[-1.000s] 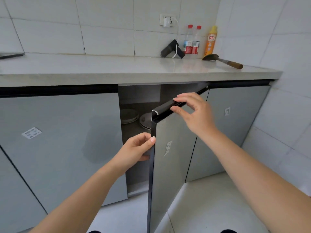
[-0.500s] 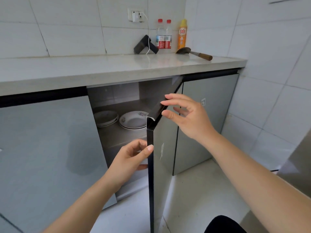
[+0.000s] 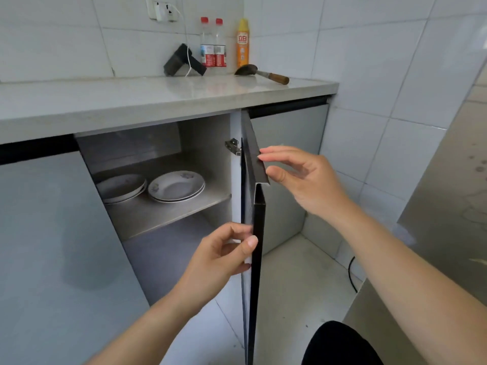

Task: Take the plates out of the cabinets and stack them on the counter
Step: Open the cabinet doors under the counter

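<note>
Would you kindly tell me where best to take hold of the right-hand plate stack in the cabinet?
Probably the near rim, thumb on top, coming in from the front: the right-hand plate stack lies flat on the shelf, flared rim toward the opening, with the door standing open at its right.

I count two plate piles (image 3: 120,187) (image 3: 176,186), two water bottles (image 3: 207,43) (image 3: 220,43), one yellow bottle (image 3: 242,44), one scoop (image 3: 261,73) and one black tool (image 3: 181,61).

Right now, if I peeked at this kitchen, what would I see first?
The open cabinet door in the middle: the left hand pinches its edge, the right hand touches its top. Inside, two stacks of plates sit on the shelf. Red-capped bottles stand at the back of the counter.
</note>
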`<state>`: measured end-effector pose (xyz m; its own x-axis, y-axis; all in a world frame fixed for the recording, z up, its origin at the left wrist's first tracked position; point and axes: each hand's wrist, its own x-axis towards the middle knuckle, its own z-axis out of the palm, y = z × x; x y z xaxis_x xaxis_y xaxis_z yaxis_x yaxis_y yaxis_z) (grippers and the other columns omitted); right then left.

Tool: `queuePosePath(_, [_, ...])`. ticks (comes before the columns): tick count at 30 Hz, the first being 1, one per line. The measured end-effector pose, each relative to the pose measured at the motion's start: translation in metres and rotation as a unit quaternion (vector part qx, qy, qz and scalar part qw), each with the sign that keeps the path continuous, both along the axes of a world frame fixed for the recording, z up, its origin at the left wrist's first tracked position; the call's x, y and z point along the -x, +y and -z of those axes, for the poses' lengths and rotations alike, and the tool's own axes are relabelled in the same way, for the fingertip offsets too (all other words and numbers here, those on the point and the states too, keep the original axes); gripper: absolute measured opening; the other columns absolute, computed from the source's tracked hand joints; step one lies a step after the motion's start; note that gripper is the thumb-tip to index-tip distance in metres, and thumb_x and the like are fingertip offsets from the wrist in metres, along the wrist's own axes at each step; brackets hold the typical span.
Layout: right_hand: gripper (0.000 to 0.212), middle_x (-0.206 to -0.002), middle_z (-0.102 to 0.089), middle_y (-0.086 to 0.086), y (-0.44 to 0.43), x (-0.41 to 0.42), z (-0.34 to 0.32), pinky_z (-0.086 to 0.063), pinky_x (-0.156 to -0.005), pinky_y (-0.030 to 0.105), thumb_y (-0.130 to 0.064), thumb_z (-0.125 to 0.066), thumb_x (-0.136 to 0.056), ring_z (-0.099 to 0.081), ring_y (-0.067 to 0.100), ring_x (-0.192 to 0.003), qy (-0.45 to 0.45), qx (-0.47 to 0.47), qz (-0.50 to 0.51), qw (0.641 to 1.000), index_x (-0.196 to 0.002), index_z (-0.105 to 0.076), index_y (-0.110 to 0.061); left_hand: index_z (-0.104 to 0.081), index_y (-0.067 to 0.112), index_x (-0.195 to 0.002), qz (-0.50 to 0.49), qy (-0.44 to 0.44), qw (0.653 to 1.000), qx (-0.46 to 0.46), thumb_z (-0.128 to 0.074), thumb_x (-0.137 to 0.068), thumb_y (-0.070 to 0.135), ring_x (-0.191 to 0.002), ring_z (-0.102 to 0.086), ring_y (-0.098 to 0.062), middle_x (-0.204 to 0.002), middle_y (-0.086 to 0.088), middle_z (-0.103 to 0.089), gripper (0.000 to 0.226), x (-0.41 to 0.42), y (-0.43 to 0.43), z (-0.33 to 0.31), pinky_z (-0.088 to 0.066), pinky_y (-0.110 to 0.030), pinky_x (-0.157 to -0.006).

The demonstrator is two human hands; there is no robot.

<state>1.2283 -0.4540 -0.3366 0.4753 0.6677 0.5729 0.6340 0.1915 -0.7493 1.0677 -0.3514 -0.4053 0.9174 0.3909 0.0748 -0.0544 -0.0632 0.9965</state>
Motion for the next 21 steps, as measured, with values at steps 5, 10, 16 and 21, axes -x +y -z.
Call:
queuePosePath(5, [0.022, -0.105, -0.068, -0.014, -0.037, -0.01, -0.001, -0.046, -0.097, 0.03, -0.043, -0.059, -0.078, -0.061, 0.002, -0.105, 0.006, 0.006, 0.059, 0.998, -0.095, -0.069, -0.033, -0.066, 0.031, -0.101, 0.061, -0.001, 0.998, -0.031, -0.056, -0.073, 0.039, -0.104, -0.063, -0.009, -0.106, 0.005, -0.07, 0.031, -0.016, -0.018, -0.003, -0.052, -0.027, -0.086])
queuePosePath(10, [0.031, -0.104, -0.07, -0.018, -0.068, -0.011, -0.006, -0.051, -0.092, 0.036, -0.06, -0.054, -0.076, -0.063, 0.007, -0.104, 0.015, 0.0, 0.084, 0.996, -0.093, -0.071, -0.04, -0.062, 0.032, -0.11, 0.115, -0.005, 0.992, -0.059, -0.045, -0.08, 0.043, -0.106, -0.061, 0.002, -0.107, 0.019, -0.068, 0.036, -0.032, -0.029, -0.008, -0.05, -0.025, -0.09])
queuePosePath(16, [0.022, -0.101, -0.072, -0.011, -0.093, -0.013, -0.006, -0.056, -0.083, 0.044, -0.042, -0.057, -0.081, -0.066, 0.011, -0.099, 0.041, 0.0, 0.119, 0.992, -0.095, -0.071, -0.031, -0.056, 0.041, -0.119, 0.168, 0.006, 0.982, -0.081, -0.039, -0.082, 0.048, -0.11, -0.057, 0.005, -0.114, 0.025, -0.063, 0.041, -0.058, -0.042, -0.008, -0.046, -0.027, -0.095])
queuePosePath(21, [0.031, -0.096, -0.073, -0.007, -0.106, -0.022, 0.0, -0.054, -0.087, 0.044, -0.039, -0.068, -0.075, -0.068, 0.01, -0.092, 0.046, 0.0, 0.181, 0.982, -0.104, -0.069, -0.029, -0.049, 0.056, -0.117, 0.198, 0.011, 0.973, -0.116, -0.037, -0.081, 0.054, -0.113, -0.052, 0.009, -0.12, 0.03, -0.057, 0.037, -0.083, -0.053, -0.009, -0.045, -0.018, -0.093])
